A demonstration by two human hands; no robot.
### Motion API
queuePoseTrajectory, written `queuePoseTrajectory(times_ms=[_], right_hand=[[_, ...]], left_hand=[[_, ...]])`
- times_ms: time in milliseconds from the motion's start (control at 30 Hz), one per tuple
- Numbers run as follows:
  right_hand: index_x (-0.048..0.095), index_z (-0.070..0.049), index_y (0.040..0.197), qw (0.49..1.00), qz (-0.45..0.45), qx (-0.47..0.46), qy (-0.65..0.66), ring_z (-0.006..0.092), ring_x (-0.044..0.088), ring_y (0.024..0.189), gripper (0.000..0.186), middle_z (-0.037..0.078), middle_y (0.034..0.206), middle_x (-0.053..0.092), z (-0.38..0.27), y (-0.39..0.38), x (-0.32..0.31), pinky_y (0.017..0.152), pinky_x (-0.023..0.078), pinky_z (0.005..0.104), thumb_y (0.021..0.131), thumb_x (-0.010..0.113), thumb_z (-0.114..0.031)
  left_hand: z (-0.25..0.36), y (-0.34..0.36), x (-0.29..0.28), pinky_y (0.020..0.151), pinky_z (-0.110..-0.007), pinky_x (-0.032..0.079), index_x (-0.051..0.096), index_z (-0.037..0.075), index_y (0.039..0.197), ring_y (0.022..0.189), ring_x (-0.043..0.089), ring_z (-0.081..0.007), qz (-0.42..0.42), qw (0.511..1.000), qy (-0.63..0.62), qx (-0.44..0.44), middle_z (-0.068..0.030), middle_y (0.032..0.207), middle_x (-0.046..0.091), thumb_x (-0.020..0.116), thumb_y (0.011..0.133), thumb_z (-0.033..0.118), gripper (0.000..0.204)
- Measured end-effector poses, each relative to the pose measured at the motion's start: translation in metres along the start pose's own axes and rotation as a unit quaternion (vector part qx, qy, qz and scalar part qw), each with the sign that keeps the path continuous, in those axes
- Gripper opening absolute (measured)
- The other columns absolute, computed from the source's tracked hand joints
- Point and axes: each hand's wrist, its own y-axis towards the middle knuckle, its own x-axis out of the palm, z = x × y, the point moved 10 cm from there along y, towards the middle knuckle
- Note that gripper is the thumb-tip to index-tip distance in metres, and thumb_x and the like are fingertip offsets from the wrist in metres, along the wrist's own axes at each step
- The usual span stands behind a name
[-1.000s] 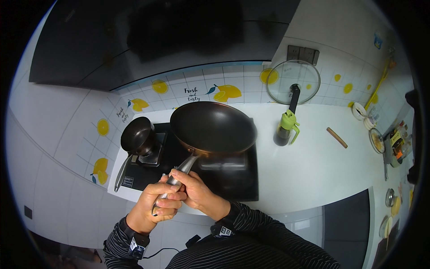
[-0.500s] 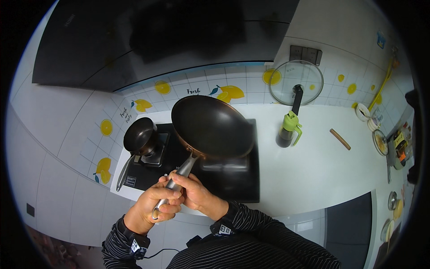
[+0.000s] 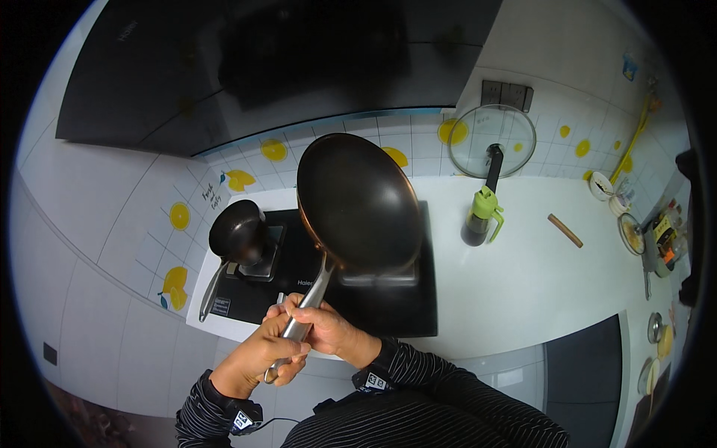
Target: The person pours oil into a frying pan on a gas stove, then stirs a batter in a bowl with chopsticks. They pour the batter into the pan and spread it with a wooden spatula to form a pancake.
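A large dark frying pan [image 3: 360, 201] with a bare inside hangs lifted and tilted above the black stove [image 3: 388, 302]. Its long metal handle [image 3: 302, 317] runs down toward me. My left hand [image 3: 258, 357] wraps the lower end of the handle. My right hand [image 3: 328, 330] grips the handle just above it, beside the left. Both forearms wear striped dark sleeves.
A small dark ladle-like pan [image 3: 237, 233] rests on the stove's left burner. On the white counter [image 3: 523, 276] stand a dark bottle with a green spout [image 3: 479, 218], a glass lid [image 3: 493, 140] against the tiled wall and a wooden stick [image 3: 565, 231]. Bowls and jars crowd the right edge.
The pan has risen and tilted more steeply, moving up and right in the picture; both hands stay closed on the handle.
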Motion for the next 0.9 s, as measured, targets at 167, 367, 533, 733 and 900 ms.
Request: queuePoseTrajectory(times_ms=[167,367,533,733,900], right_hand=[[0.052,-0.008,0.08,0.999,0.01,0.025,-0.047,0.0218,0.052,0.098,0.014,0.012,0.102,0.052,0.015,-0.001,-0.011,0.089,0.043,0.0381,0.077,0.062,-0.018],[0.056,-0.004,0.079,0.987,0.035,0.007,-0.158,0.021,0.059,0.087,0.013,0.014,0.091,0.06,0.021,-0.005,-0.034,0.081,0.048,0.0359,0.076,0.06,-0.016],[0.061,-0.002,0.077,0.949,0.13,0.012,-0.288,0.0162,0.061,0.073,0.015,0.011,0.077,0.062,0.021,-0.022,-0.064,0.07,0.05,0.0302,0.074,0.06,-0.018],[0.062,-0.001,0.076,0.918,0.214,0.045,-0.332,0.0113,0.058,0.064,0.018,0.008,0.073,0.062,0.023,-0.038,-0.094,0.06,0.047,0.0233,0.077,0.061,-0.019],[0.059,0.0,0.079,0.904,0.273,0.056,-0.325,0.0143,0.059,0.069,0.019,0.01,0.077,0.062,0.023,-0.051,-0.105,0.065,0.05,0.0263,0.079,0.06,-0.019]], left_hand=[[-0.014,-0.003,-0.01,0.03,-0.022,0.033,0.044,-0.003,0.098,0.034,0.041,-0.0106,-0.003,0.999,0.043,0.032,-0.0067,0.052,0.045,0.054,0.073,0.0,0.026],[-0.047,0.01,-0.02,0.029,-0.023,0.033,0.043,-0.001,0.092,0.035,0.04,-0.0117,-0.064,0.993,-0.017,0.096,-0.0044,0.054,0.042,0.05,0.075,-0.004,0.019],[-0.079,0.03,-0.027,0.027,-0.023,0.031,0.042,0.0,0.089,0.035,0.04,-0.0109,-0.12,0.976,-0.145,0.113,-0.0046,0.057,0.042,0.055,0.075,0.0,0.019],[-0.102,0.048,-0.027,0.026,-0.022,0.029,0.041,0.002,0.097,0.033,0.039,-0.0097,-0.152,0.951,-0.24,0.124,-0.005,0.06,0.044,0.058,0.074,0.004,0.028],[-0.109,0.055,-0.027,0.025,-0.021,0.026,0.039,0.003,0.103,0.032,0.039,-0.0094,-0.185,0.936,-0.279,0.111,-0.0046,0.058,0.043,0.057,0.076,0.007,0.033]])
